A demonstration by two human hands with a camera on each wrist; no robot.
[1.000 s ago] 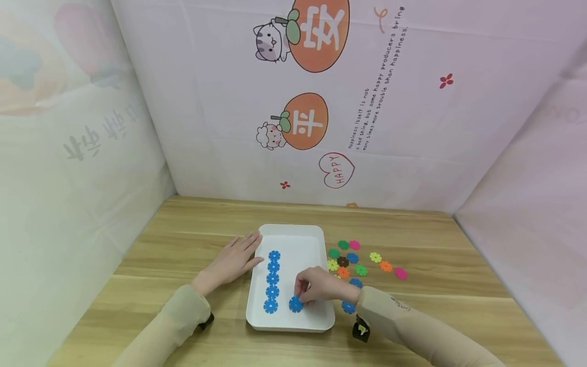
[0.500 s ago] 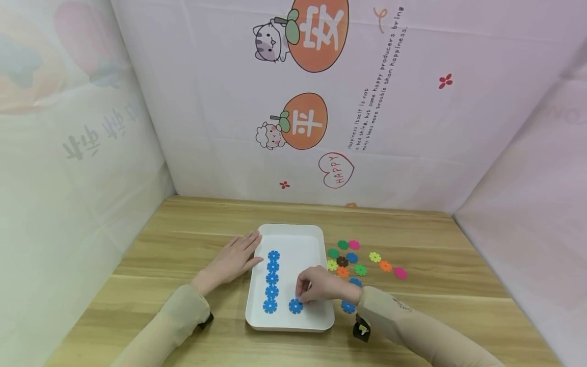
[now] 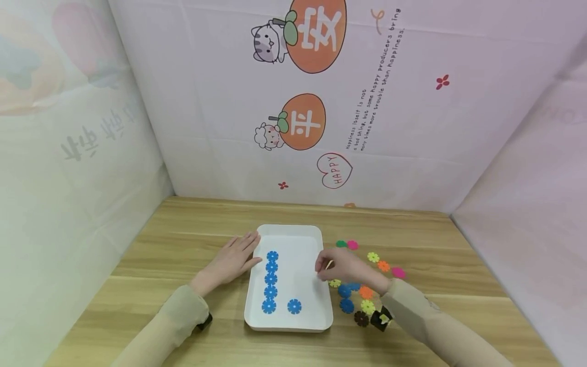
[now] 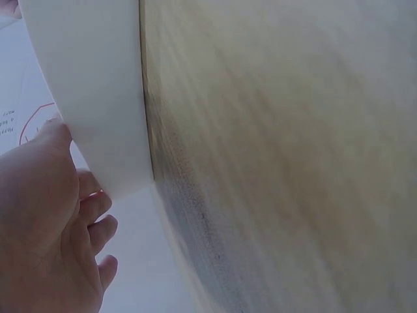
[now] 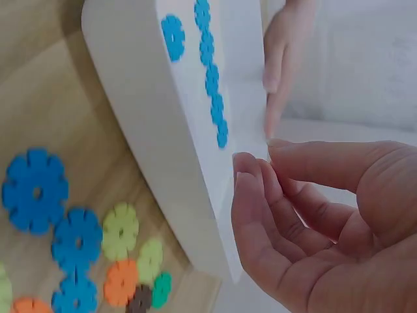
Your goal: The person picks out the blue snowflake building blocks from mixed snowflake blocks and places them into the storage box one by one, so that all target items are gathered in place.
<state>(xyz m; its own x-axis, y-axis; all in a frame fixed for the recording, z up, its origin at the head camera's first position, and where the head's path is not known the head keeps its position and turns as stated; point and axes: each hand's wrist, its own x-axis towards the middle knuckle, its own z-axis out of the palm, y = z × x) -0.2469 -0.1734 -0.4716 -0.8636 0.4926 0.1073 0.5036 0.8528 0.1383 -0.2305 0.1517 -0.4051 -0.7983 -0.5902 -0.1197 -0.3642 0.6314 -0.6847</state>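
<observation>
A white tray (image 3: 316, 316) on the table holds a column of several blue snowflake discs (image 3: 270, 279) along its left side. A single blue snowflake disc (image 3: 294, 306) lies apart at the lower right of the tray. With fingers extended, my left hand (image 3: 234, 259) rests on the tray's left rim; in the left wrist view its fingers touch the tray's outer side. My right hand (image 3: 344, 265) hangs over the tray's right rim, fingers loosely bent. In the right wrist view, nothing shows between that hand's thumb (image 5: 319, 163) and fingers.
Right of the tray lie loose snowflake discs: blue (image 3: 347, 306), orange (image 3: 366, 292), yellow (image 3: 368, 307), brown (image 3: 361, 319), pink (image 3: 398, 272) and green (image 3: 341, 244). Printed cloth walls (image 3: 220, 127) enclose the wooden table (image 3: 202, 219) at the back and sides.
My right hand has let go of the single blue snowflake disc and moved up and right to the tray's right rim. Several loose discs have shifted nearer the front. My left hand stays in place.
</observation>
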